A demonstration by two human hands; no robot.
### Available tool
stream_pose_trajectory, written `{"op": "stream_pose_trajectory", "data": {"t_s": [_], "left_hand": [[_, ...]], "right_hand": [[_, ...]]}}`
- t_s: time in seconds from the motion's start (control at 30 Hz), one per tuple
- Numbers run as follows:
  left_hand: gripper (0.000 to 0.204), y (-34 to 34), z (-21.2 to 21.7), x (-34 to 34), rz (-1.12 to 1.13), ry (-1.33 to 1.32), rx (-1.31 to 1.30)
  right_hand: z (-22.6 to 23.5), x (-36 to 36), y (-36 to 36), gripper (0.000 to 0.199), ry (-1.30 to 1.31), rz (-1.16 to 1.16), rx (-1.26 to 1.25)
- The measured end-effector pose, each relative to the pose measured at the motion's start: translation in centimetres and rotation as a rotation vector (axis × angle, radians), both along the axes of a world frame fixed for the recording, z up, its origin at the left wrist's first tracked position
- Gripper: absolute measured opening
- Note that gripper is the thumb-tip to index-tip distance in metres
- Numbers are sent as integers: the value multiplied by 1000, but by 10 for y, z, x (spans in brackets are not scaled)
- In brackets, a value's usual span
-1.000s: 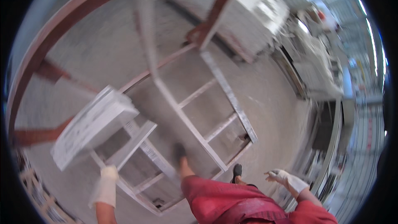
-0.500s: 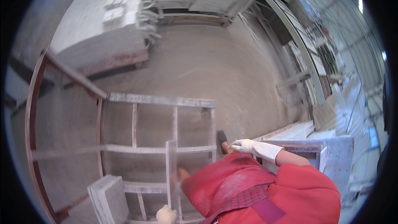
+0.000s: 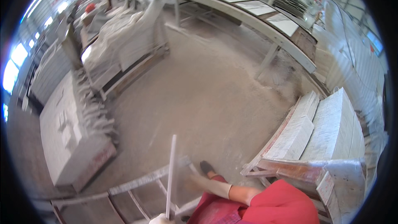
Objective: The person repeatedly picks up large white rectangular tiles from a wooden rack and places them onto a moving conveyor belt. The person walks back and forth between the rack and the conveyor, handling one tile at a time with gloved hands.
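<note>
Compared with half a second back, the view is swung round: the empty rack frame point(image 3: 137, 184) is now at the lower edge, and crated tile stacks point(image 3: 327, 137) are brought in at right. A thin white tile point(image 3: 170, 174), seen edge-on and upright, is held at its bottom by the left hand point(image 3: 161, 220), gloved, at the frame's lower edge; fingers appear closed on it, though they're mostly cut off. Right hand point(image 3: 207, 181) is blurred in motion near the tile, in a white glove; finger state can't be told. Progress, as judged: one tile is lifted off the frame, not yet set anywhere. Floor point(image 3: 207, 95) is dusty concrete; wrapped slab pallets point(image 3: 70, 137) stand at left; a long conveyor table point(image 3: 253, 18) carries flat glossy tiles.
</note>
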State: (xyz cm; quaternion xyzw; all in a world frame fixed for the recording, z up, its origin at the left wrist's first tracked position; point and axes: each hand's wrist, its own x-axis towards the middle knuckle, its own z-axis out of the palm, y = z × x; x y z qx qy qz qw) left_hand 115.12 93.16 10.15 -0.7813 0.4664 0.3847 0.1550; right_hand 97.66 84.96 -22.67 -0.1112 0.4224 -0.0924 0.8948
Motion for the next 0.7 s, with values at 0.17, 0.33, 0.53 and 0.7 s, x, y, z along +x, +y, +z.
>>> {"op": "stream_pose_trajectory", "data": {"t_s": [0.17,0.33,0.53,0.7], "left_hand": [[27,-121,54,-67,-274,26,-2],[20,-185,92,-120,-685,207,-463],[40,-212,106,-144,-780,30,-674],[61,-218,109,-94,-706,-54,-1022]], "right_hand": [[27,-15,-68,63,-70,-237,-55],[47,-55,-128,62,-49,-491,-83],[68,-104,-172,61,8,-756,-146],[83,-138,-205,60,15,-950,-189]]}}
